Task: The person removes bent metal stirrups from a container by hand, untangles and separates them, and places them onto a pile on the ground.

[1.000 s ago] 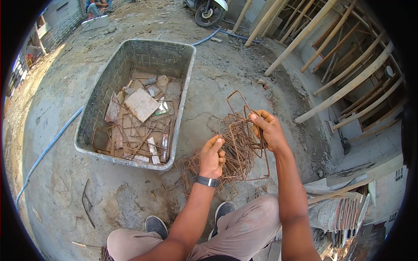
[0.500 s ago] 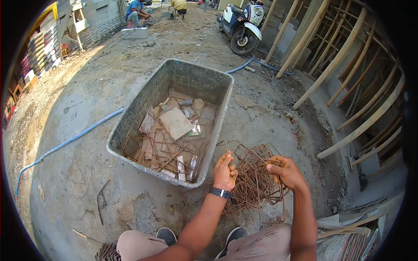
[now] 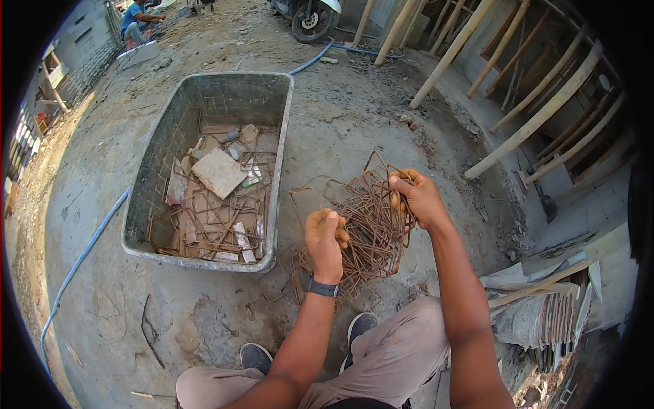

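Observation:
A tangled pile of rusty bent rebar stirrups (image 3: 371,235) lies on the concrete ground in front of me. My left hand (image 3: 325,242), with a dark watch band at the wrist, is closed at the pile's left side, a thin rusty stirrup (image 3: 294,203) showing at its fingers. At the pile's upper right, my right hand (image 3: 415,196) pinches another rusty stirrup (image 3: 376,161) between thumb and fingers. Left of the pile stands a grey plastic tub (image 3: 278,170), holding a square tile piece (image 3: 219,173), bent rods and rubble.
A blue hose (image 3: 88,249) runs along the ground left of the tub. Wooden poles (image 3: 453,54) lean at the right. Stacked sheets (image 3: 545,317) lie at the lower right. A parked motorbike (image 3: 310,20) and a seated person (image 3: 136,24) are at the back.
My view has turned to the right, so the tub and motorbike sit further left and higher. The right hand has lifted a stirrup's corner above the pile. My left hand remains closed.

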A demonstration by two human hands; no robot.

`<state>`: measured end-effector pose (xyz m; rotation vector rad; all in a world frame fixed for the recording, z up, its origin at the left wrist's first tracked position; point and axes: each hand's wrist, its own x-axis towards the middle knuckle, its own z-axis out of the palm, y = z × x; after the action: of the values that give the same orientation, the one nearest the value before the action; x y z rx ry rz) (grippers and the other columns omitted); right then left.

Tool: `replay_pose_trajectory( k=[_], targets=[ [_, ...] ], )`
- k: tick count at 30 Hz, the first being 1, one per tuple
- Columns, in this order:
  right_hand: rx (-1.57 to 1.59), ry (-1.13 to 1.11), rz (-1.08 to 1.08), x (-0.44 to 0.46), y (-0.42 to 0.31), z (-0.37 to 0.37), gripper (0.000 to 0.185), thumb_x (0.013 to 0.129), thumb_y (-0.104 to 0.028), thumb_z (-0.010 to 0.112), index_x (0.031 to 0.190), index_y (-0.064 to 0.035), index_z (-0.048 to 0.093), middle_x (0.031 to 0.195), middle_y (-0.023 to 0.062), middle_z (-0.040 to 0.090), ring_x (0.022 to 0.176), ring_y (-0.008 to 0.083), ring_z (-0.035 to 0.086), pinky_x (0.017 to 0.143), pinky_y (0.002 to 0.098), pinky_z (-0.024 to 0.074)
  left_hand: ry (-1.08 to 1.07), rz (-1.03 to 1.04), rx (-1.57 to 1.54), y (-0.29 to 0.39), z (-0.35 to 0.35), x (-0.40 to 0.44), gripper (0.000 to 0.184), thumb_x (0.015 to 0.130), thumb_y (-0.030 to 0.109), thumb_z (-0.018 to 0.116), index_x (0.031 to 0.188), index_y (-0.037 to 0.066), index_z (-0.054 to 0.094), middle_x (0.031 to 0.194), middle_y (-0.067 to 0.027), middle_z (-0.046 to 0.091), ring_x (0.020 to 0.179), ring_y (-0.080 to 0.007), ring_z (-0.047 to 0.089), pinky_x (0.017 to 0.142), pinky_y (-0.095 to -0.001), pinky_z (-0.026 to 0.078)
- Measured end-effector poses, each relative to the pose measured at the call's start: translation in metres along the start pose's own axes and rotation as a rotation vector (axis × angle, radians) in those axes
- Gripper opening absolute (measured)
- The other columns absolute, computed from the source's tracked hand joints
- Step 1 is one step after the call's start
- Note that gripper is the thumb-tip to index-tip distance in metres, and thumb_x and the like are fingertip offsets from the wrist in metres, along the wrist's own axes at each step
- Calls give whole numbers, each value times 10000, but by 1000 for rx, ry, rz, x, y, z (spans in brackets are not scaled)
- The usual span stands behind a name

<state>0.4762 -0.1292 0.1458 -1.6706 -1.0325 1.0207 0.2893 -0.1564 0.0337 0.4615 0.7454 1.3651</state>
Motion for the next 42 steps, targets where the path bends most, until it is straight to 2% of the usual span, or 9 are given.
replay_pose_trajectory(
  k=[7, 10, 16, 22, 25, 31, 34, 37, 42],
  targets=[
    [95, -19, 27, -3, 0, 8, 215, 970, -155, 679, 1109, 8, 654, 734, 75, 684, 569, 108, 613, 500, 255, 479, -347, 30, 204, -17, 23, -20, 291, 960, 154, 700, 1143, 22, 516, 1085, -119, 700, 856, -133, 687, 690, -260, 557],
    [-13, -69, 2, -3, 3, 11, 226, 976, -156, 670, 1130, 4, 632, 796, 88, 719, 546, 89, 598, 465, 237, 447, -359, -178, 202, -8, 25, -26, 283, 951, 138, 708, 1133, 25, 523, 1082, -111, 702, 886, -138, 684, 714, -267, 555],
    [-36, -99, 56, -7, 4, 6, 237, 968, -112, 660, 1157, 23, 618, 885, 145, 738, 615, 128, 654, 538, 271, 491, -383, -170, 160, -20, 18, -19, 266, 932, 97, 718, 1104, 54, 519, 1064, -102, 700, 845, -144, 689, 698, -264, 562],
    [-60, -172, -7, -6, 12, 9, 269, 959, -93, 655, 1199, 15, 601, 916, 160, 749, 600, 138, 657, 512, 253, 487, -303, -302, 43, -16, 17, -23, 240, 925, 86, 721, 1029, 86, 505, 996, -69, 677, 872, -156, 697, 733, -276, 577],
    [-65, -116, -9, -9, 8, 8, 263, 959, -89, 652, 1195, 17, 604, 926, 164, 749, 610, 142, 661, 524, 265, 504, -267, -227, 139, -28, 12, -24, 267, 911, 108, 742, 1033, 78, 506, 977, -58, 651, 844, -150, 682, 711, -262, 560],
    [-35, -17, -10, -13, 1, 10, 292, 962, -91, 652, 1227, 12, 586, 944, 148, 752, 608, 121, 657, 513, 249, 487, -344, 51, 637, -31, 18, -36, 365, 854, 162, 801, 1040, 36, 513, 875, -40, 625, 742, -108, 614, 656, -261, 517],
    [66, -19, -37, -7, 8, 11, 313, 955, -103, 668, 1234, 7, 579, 933, 127, 747, 612, 119, 664, 484, 243, 454, -331, -1, 619, -34, 20, -37, 323, 849, 173, 801, 986, 30, 545, 818, -32, 627, 691, -90, 588, 640, -268, 504],
    [-23, -10, 35, -13, 0, 8, 324, 947, -122, 684, 1228, 1, 582, 911, 104, 736, 635, 121, 676, 460, 258, 428, -226, 119, 643, -32, 23, -38, 279, 840, 192, 797, 876, 35, 570, 686, -16, 596, 609, -105, 548, 571, -287, 459],
    [-224, -38, 133, -5, 10, -2, 367, 932, -212, 724, 1191, 19, 604, 892, 99, 726, 618, 129, 672, 455, 277, 426, -255, 79, 688, -28, 14, -30, 261, 861, 183, 786, 837, 30, 576, 711, -8, 605, 616, -84, 524, 571, -272, 450]
  ],
)
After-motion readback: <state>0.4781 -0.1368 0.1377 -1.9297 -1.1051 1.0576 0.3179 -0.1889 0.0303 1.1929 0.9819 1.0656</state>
